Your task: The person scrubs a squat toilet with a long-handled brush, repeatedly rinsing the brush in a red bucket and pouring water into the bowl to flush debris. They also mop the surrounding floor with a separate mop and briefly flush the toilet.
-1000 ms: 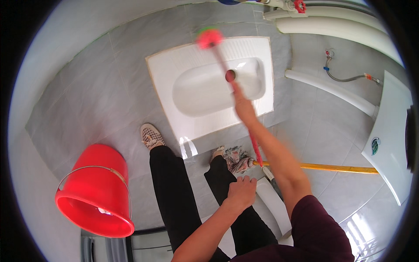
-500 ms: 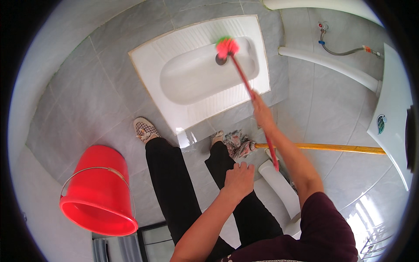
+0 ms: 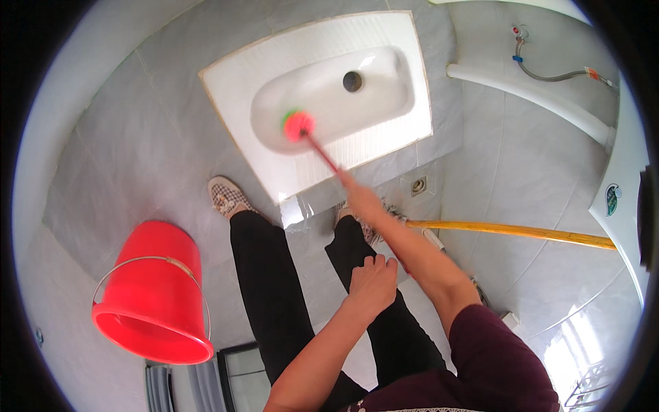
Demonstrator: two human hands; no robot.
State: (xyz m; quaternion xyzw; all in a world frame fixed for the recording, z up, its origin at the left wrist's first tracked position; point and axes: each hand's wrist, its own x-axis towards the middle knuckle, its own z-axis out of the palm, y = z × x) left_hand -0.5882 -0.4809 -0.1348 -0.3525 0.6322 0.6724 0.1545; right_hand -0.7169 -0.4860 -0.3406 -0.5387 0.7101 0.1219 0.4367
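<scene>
My right hand [image 3: 358,196] is closed round the red handle of a toilet brush [image 3: 320,150]. The pink and green brush head is over the left end of the basin of a white squat toilet [image 3: 302,180], whose dark drain hole lies farther right. Whether the bristles touch the basin cannot be made out. The handle's rear end is mostly hidden by my right forearm. My left hand [image 3: 371,281] rests by my right knee with its fingers curled, and nothing shows in it.
A red bucket [image 3: 152,275] with a wire handle is on the left, its mouth toward me. On the right, a mop's yellow pole [image 3: 515,232] reaches toward my right foot. A floor drain [image 3: 419,185], a white pipe [image 3: 535,103] and a hose [image 3: 549,77] are also on the right.
My right hand has swept the toilet brush leftward and nearer to me, from by the drain hole to the basin's left end. The floor drain now shows. My left hand has stayed put.
</scene>
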